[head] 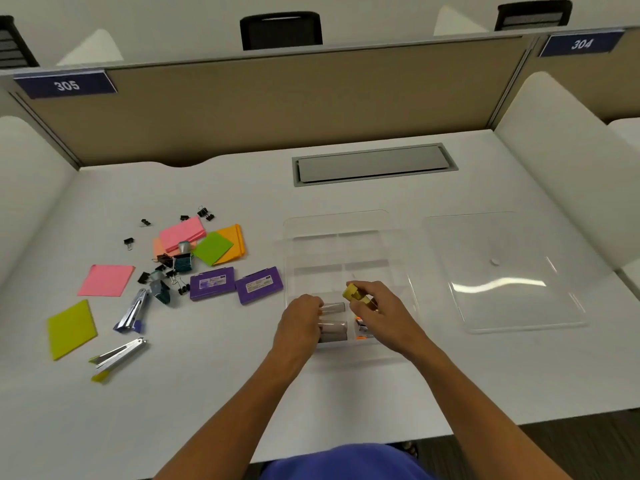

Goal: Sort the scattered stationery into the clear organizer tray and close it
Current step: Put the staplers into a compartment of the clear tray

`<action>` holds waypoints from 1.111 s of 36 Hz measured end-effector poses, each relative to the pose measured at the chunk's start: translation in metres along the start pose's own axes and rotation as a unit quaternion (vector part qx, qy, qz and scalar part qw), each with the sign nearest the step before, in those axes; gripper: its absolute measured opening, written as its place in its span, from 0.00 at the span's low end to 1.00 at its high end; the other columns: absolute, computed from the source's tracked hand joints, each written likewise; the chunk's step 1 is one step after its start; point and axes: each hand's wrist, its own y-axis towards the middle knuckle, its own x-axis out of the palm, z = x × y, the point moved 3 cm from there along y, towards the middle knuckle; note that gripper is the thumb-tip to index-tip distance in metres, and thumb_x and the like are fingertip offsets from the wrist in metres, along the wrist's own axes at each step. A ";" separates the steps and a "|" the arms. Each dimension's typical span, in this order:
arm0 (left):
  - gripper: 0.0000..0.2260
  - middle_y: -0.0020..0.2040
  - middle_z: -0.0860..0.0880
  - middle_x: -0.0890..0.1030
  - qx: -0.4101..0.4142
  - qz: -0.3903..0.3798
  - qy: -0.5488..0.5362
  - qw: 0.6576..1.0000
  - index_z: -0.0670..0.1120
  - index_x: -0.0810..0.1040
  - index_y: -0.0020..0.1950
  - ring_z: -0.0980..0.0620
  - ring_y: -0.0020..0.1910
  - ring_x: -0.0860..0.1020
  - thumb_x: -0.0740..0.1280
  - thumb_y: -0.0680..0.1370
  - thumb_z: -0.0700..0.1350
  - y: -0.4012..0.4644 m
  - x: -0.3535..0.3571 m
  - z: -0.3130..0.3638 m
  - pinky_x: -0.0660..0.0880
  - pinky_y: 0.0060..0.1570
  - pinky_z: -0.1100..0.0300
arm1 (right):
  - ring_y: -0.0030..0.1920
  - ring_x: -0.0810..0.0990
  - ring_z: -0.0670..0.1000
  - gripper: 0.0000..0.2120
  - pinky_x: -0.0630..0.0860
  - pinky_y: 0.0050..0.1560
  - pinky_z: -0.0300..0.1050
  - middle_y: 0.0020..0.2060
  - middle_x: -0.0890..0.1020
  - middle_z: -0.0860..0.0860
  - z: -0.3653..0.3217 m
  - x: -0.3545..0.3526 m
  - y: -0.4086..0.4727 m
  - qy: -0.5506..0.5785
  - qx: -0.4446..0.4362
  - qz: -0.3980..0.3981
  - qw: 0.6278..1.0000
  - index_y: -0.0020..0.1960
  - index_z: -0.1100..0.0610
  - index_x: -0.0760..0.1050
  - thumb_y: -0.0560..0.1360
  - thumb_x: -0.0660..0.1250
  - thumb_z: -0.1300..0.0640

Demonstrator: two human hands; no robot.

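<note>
**Yellow stapler going into the tray**

While my right hand (375,311) pinches the small yellow stapler (356,293) over the clear tray (398,258), it feels light, stiff and slick, best held by its sides. My left hand (300,318) grips grey rolls (334,325) inside. Notes, clips and purple boxes (258,285) wait left on the worktop (207,393); the lid (502,271) lies right.

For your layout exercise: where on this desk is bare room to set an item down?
Bare: between the purple boxes and the clear tray; between the tray and the grey hatch; the near edge below the staplers. Crowded: the sticky-note and clip pile; both hands fill the tray's near compartments.
</note>
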 end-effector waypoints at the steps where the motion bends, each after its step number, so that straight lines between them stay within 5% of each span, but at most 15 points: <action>1: 0.18 0.54 0.48 0.79 0.009 0.012 0.006 1.000 0.50 0.77 0.61 0.51 0.45 0.76 0.75 0.72 0.49 -0.002 -0.002 -0.001 0.74 0.54 0.62 | 0.55 0.75 0.41 0.15 0.73 0.52 0.34 0.57 0.73 0.42 0.000 0.001 0.000 -0.005 -0.002 -0.001 1.000 0.66 0.42 0.70 0.80 0.64 0.51; 5: 0.22 0.64 0.46 0.77 0.079 0.123 -0.013 0.989 0.47 0.75 0.67 0.48 0.60 0.76 0.73 0.74 0.45 -0.017 -0.015 -0.006 0.71 0.63 0.57 | 0.56 0.74 0.45 0.19 0.70 0.52 0.31 0.59 0.73 0.45 -0.003 0.006 -0.001 -0.049 -0.014 -0.005 0.999 0.69 0.46 0.70 0.79 0.65 0.55; 9: 0.17 0.64 0.44 0.78 0.092 0.189 -0.062 0.976 0.45 0.76 0.65 0.46 0.63 0.75 0.69 0.77 0.43 -0.028 -0.031 -0.013 0.70 0.64 0.56 | 0.60 0.74 0.47 0.17 0.71 0.60 0.37 0.61 0.76 0.47 -0.009 0.014 0.001 -0.103 -0.032 -0.010 0.994 0.68 0.48 0.73 0.79 0.66 0.56; 14: 0.16 0.62 0.45 0.79 0.073 0.231 -0.104 0.965 0.46 0.78 0.63 0.46 0.60 0.77 0.71 0.76 0.44 -0.042 -0.039 -0.032 0.68 0.59 0.60 | 0.62 0.71 0.50 0.17 0.69 0.64 0.45 0.62 0.78 0.47 -0.013 0.027 0.003 -0.194 -0.038 -0.023 0.980 0.67 0.48 0.76 0.78 0.68 0.51; 18: 0.16 0.60 0.47 0.80 0.063 0.265 -0.114 0.955 0.48 0.78 0.62 0.47 0.59 0.78 0.72 0.75 0.47 -0.054 -0.044 -0.051 0.76 0.56 0.53 | 0.60 0.71 0.54 0.16 0.71 0.61 0.49 0.57 0.79 0.51 -0.018 0.039 0.006 -0.279 -0.048 -0.027 0.959 0.65 0.44 0.76 0.78 0.67 0.51; 24: 0.13 0.59 0.49 0.81 0.027 0.283 -0.133 0.950 0.50 0.79 0.60 0.49 0.57 0.78 0.70 0.76 0.47 -0.066 -0.048 -0.076 0.79 0.53 0.53 | 0.49 0.72 0.52 0.12 0.68 0.49 0.45 0.47 0.74 0.52 -0.020 0.058 0.007 -0.357 -0.051 -0.042 0.932 0.59 0.46 0.77 0.76 0.67 0.53; 28: 0.12 0.58 0.51 0.81 0.009 0.296 -0.144 0.944 0.50 0.79 0.59 0.51 0.56 0.79 0.70 0.76 0.46 -0.074 -0.049 -0.093 0.78 0.50 0.57 | 0.53 0.73 0.54 0.09 0.69 0.49 0.47 0.46 0.81 0.51 -0.020 0.066 0.009 -0.408 -0.072 -0.045 0.909 0.56 0.49 0.79 0.76 0.66 0.55; 36: 0.11 0.57 0.52 0.81 -0.031 0.311 -0.178 0.933 0.51 0.79 0.59 0.53 0.54 0.78 0.69 0.77 0.46 -0.084 -0.054 -0.123 0.73 0.46 0.63 | 0.49 0.75 0.55 0.09 0.73 0.48 0.49 0.44 0.82 0.50 -0.030 0.064 0.013 -0.438 -0.060 -0.037 0.896 0.52 0.50 0.79 0.75 0.64 0.50; 40: 0.12 0.59 0.51 0.81 -0.050 0.317 -0.182 0.929 0.50 0.79 0.60 0.52 0.56 0.78 0.69 0.77 0.46 -0.089 -0.059 -0.142 0.74 0.49 0.62 | 0.52 0.76 0.54 0.11 0.73 0.52 0.49 0.49 0.84 0.47 -0.042 0.066 0.015 -0.388 -0.084 -0.003 0.918 0.55 0.48 0.80 0.77 0.63 0.48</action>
